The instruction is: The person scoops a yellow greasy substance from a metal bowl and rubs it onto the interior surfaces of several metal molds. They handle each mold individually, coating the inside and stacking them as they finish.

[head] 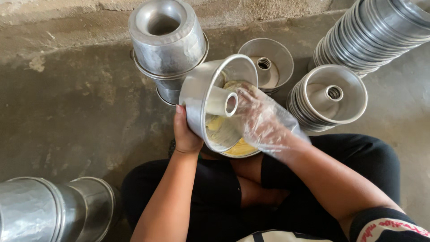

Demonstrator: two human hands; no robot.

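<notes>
We hold a tube cake pan (204, 101) tilted on its side over our lap, its open mouth turned to the right and its central tube (221, 102) pointing the same way. It looks like thin, stiff aluminium, so we judge it light and rigid, but its inside is smeared with a yellow grease (239, 148) that pools at the low rim, which would make the inner wall slick. The dry outer wall and the rolled rim seem the safest places to take hold. Our left hand (184, 132) is bare and curled closed around the near left edge of the pan, thumb on the outside. Our right hand (257, 117) wears a loose clear plastic glove and reaches inside the pan, fingers spread against the inner wall; it presses rather than clasps anything.

Further out, an upturned pan stack (166, 42) stands just beyond the held pan on the left, and an open pan (268, 60) sits behind it. To the right, a low stack of pans (329, 96) lies near, with a long leaning stack (376, 31) at the far right. More metal pans (49, 208) lie at the near left. Everything rests on a rough, stained concrete floor (80, 107), where we sit cross-legged; a pale wall base runs along the far edge.
</notes>
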